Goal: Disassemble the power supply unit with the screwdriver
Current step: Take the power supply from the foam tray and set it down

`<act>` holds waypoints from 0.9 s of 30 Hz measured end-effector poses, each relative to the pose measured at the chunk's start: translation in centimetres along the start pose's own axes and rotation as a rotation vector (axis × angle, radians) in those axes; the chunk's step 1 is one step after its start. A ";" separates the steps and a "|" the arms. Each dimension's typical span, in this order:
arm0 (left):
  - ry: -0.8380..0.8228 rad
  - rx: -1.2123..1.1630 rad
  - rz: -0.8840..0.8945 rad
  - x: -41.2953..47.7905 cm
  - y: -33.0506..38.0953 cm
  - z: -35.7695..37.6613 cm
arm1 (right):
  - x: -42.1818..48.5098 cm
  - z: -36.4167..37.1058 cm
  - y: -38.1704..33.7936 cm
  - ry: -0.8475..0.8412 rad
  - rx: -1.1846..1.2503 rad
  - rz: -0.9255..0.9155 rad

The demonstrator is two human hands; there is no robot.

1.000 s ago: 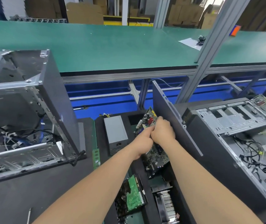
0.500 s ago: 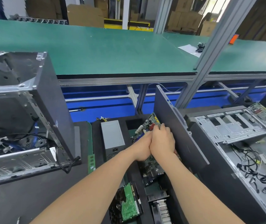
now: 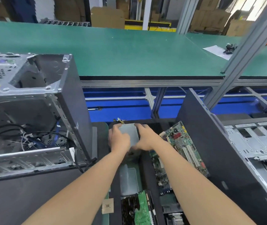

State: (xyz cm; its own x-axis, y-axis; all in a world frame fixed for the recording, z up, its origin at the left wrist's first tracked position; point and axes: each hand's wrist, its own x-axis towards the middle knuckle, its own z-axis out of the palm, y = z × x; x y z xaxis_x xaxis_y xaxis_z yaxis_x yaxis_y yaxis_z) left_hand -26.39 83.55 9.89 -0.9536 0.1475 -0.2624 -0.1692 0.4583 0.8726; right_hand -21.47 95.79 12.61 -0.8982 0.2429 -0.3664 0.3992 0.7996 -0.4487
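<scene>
A grey metal power supply unit lies on the dark bench between two computer cases, with yellow and black wires at its far end. My left hand grips its left side and my right hand grips its right side, fingers curled over the top edges. No screwdriver shows in this view.
An open computer case stands at the left with loose cables inside. A green motherboard leans against a dark side panel to the right. Another open case lies at far right. Circuit boards and a CPU chip lie near me.
Both hands left the motherboard and moved left onto the power supply unit. The motherboard now leans alone against the side panel.
</scene>
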 end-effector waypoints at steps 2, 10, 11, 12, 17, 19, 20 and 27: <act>-0.050 -0.049 -0.178 1.1 -0.8 -0.9 | 2.1 0.8 -0.8 -0.168 -0.157 -0.022; -0.311 -0.251 -0.302 1.8 -3.7 -1.2 | 6.4 1.5 -2.7 -0.230 -0.749 -0.196; -0.315 -0.251 -0.301 1.9 -3.9 -1.2 | 6.5 1.6 -2.7 -0.237 -0.772 -0.199; -0.318 -0.254 -0.302 2.0 -4.1 -1.2 | 6.5 1.6 -2.8 -0.244 -0.790 -0.200; -0.342 -0.276 -0.308 2.4 -4.7 -1.3 | 6.2 1.5 -3.3 -0.227 -0.886 -0.240; -0.359 -0.293 -0.302 2.5 -5.0 -1.4 | 5.9 1.3 -3.2 -0.223 -0.865 -0.233; -0.366 -0.306 -0.301 2.4 -5.0 -1.4 | 5.7 1.1 -3.1 -0.221 -0.846 -0.228; -0.327 -0.421 -0.344 1.3 -4.2 -1.7 | 3.8 -2.0 -3.8 -0.122 -0.844 -0.273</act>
State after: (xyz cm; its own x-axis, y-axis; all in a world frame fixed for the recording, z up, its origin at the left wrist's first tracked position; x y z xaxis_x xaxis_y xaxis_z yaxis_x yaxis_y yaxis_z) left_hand -27.32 80.38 6.61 -0.7135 0.3438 -0.6105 -0.5990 0.1528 0.7861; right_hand -26.77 94.83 14.54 -0.8969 -0.0363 -0.4406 -0.1368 0.9705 0.1984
